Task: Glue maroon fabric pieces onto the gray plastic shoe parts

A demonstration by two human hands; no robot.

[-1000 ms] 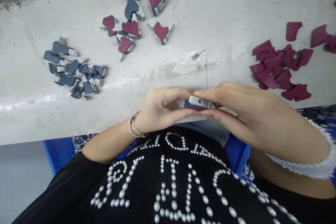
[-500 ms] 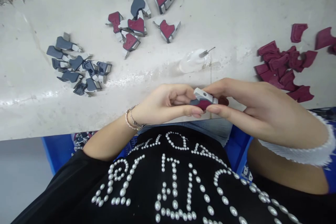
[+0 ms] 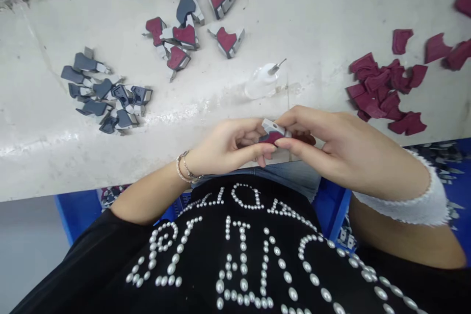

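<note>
The left hand (image 3: 228,146) and the right hand (image 3: 331,144) meet just over the near edge of the counter (image 3: 294,19), both clamped by thumb and fingertips on a small two-tone part (image 3: 271,132). The part is a pale grey, hard-looking block with a maroon, soft-looking pad against a darker underside, tilted and partly hidden by the fingers. Just beyond the right fingers sits a dark red scrap (image 3: 305,139); whether it is held or lying on the counter cannot be told.

The counter is a scuffed, whitish slab with a chipped, rough far-left edge. Toward its left side lies a loose cluster of slate-blue angular parts (image 3: 105,95) with grey blocks attached. Further back, toward the far edge, is a scatter of maroon-and-grey parts (image 3: 191,24). On the right, a heap of matte, felt-like maroon pads (image 3: 382,91) lies in curved, notched shapes. A translucent plastic squeeze bottle (image 3: 262,83) with a thin metal nozzle lies on its side, near the middle, just behind the hands.

A beaded chain bracelet (image 3: 184,167) circles the left wrist, and a frilled white cuff (image 3: 405,206) wraps the right forearm. Below the counter edge are a black shirt (image 3: 239,255) studded with pearl beads and a blue crate (image 3: 77,211).
</note>
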